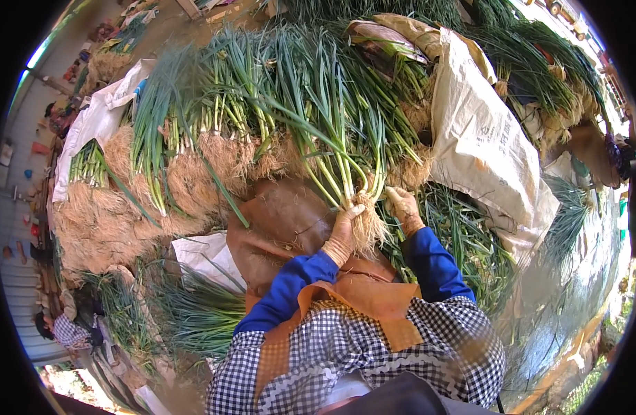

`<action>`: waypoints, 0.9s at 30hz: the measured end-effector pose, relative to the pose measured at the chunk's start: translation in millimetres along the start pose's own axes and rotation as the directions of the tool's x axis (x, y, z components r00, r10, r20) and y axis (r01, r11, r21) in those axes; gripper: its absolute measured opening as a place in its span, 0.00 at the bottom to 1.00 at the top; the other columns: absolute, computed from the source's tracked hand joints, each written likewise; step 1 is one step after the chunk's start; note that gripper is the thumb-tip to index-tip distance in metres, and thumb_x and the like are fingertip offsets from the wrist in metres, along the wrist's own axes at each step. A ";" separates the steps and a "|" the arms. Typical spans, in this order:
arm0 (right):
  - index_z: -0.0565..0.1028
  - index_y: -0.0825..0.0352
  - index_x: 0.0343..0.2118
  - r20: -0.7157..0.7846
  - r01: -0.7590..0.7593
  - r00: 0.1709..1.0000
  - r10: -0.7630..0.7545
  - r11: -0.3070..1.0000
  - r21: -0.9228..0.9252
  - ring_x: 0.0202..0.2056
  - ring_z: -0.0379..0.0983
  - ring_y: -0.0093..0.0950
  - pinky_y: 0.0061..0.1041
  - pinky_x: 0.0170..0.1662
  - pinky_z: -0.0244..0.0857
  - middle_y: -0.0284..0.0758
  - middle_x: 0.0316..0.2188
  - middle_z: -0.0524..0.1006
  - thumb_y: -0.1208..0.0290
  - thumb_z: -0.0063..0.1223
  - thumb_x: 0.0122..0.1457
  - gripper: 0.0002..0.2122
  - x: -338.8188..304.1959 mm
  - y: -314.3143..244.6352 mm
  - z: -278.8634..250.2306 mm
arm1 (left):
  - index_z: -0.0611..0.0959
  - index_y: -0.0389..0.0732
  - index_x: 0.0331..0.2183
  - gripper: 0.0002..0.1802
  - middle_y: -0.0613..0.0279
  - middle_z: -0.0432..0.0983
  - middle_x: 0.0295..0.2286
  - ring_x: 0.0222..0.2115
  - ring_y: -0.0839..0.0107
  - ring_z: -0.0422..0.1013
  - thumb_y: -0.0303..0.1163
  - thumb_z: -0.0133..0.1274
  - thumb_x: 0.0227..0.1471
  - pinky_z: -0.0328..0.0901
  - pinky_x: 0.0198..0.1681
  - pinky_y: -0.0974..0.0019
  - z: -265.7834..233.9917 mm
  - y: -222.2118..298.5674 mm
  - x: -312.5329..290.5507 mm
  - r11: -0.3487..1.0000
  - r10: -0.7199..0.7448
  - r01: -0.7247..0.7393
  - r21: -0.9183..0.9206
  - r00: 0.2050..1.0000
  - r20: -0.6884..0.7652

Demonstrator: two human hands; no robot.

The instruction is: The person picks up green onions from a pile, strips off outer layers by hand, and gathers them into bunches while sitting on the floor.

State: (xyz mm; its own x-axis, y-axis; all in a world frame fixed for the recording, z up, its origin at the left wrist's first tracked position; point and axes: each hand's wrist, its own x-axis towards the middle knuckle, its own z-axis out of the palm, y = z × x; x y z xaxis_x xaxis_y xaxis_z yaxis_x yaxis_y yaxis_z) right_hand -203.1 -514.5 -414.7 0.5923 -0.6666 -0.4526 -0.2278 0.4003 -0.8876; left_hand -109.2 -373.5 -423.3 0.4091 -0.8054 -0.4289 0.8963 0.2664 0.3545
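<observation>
A small bunch of green onions [345,181] stands upright in front of me, its pale stalks fanning up into long green leaves. My left hand [344,234], in a yellowish glove, is closed around the lower stalks. Beside its thumb hang the bunch's stringy tan roots [368,232]. My right hand [403,207], gloved the same way, is at the right side of the bunch with its fingers curled together. Whatever those fingers pinch is too small to make out. Beneath the bunch, a brown sheet [280,218] covers my lap area.
A long heap of green onions [221,111] with matted roots [96,221] lies ahead and left. At right are a white woven sack [480,142] and loose green leaves [463,238]. More bundles [200,304] lie at lower left. Another person [69,332] is at the far left.
</observation>
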 end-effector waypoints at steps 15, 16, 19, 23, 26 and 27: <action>0.76 0.63 0.27 0.228 0.695 0.694 -0.683 0.554 -0.458 0.25 0.73 0.33 0.28 0.30 0.67 0.34 0.20 0.76 0.66 0.49 0.53 0.07 -4.1 29.8 59.2 | 0.71 0.33 0.44 0.18 0.52 0.72 0.39 0.38 0.65 0.70 0.26 0.44 0.50 0.66 0.43 0.67 -5.7 41.3 -30.4 0.970 -0.196 0.213 -0.115 0.970 0.143; 0.75 0.64 0.21 0.350 0.620 0.725 -0.594 0.339 -0.708 0.24 0.72 0.36 0.30 0.28 0.66 0.36 0.18 0.75 0.62 0.48 0.53 0.12 -18.0 12.4 47.9 | 0.73 0.35 0.43 0.16 0.54 0.73 0.37 0.36 0.65 0.71 0.25 0.45 0.49 0.67 0.42 0.66 1.4 45.0 -34.7 0.966 -0.210 0.224 -0.132 0.971 0.114; 0.78 0.65 0.27 0.423 0.447 0.882 0.208 -0.085 -0.890 0.35 0.74 0.35 0.35 0.39 0.65 0.42 0.28 0.76 0.47 0.39 0.54 0.24 -14.0 54.9 -44.0 | 0.73 0.37 0.42 0.16 0.57 0.74 0.35 0.34 0.66 0.72 0.24 0.45 0.48 0.68 0.40 0.65 12.9 45.9 -32.6 0.970 -0.208 0.210 -0.121 0.978 0.024; 0.71 0.67 0.44 0.280 -0.171 0.910 0.304 0.894 -0.414 0.22 0.69 0.26 0.24 0.29 0.64 0.40 0.26 0.77 0.41 0.32 0.56 0.31 -15.5 -4.9 -17.7 | 0.73 0.38 0.43 0.17 0.58 0.73 0.36 0.34 0.66 0.71 0.24 0.46 0.48 0.68 0.39 0.64 4.7 40.3 -35.0 0.973 -0.205 0.207 -0.099 0.978 0.036; 0.73 0.68 0.35 0.214 -0.038 0.977 0.014 0.994 0.107 0.20 0.64 0.18 0.18 0.26 0.60 0.29 0.21 0.72 0.49 0.39 0.58 0.23 15.7 9.1 17.8 | 0.73 0.37 0.43 0.17 0.59 0.74 0.33 0.32 0.68 0.72 0.24 0.50 0.47 0.69 0.36 0.66 19.3 29.7 -34.2 0.977 -0.197 0.202 0.071 0.978 -0.074; 0.73 0.68 0.34 0.127 0.013 0.991 -0.052 0.958 0.285 0.21 0.64 0.18 0.17 0.26 0.59 0.27 0.21 0.71 0.51 0.41 0.58 0.21 19.5 5.5 32.4 | 0.73 0.37 0.43 0.17 0.59 0.74 0.33 0.32 0.68 0.72 0.24 0.50 0.47 0.69 0.36 0.66 21.7 27.7 -34.6 0.978 -0.185 0.191 0.082 0.980 -0.073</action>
State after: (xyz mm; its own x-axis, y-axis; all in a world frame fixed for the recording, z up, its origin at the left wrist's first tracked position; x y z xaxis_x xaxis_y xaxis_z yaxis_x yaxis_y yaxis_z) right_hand -167.8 -504.9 -425.7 0.6968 -0.6011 -0.3915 0.0103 0.5541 -0.8324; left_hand -102.3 -349.7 -380.6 0.2472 -0.8002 -0.5464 0.9409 0.0634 0.3328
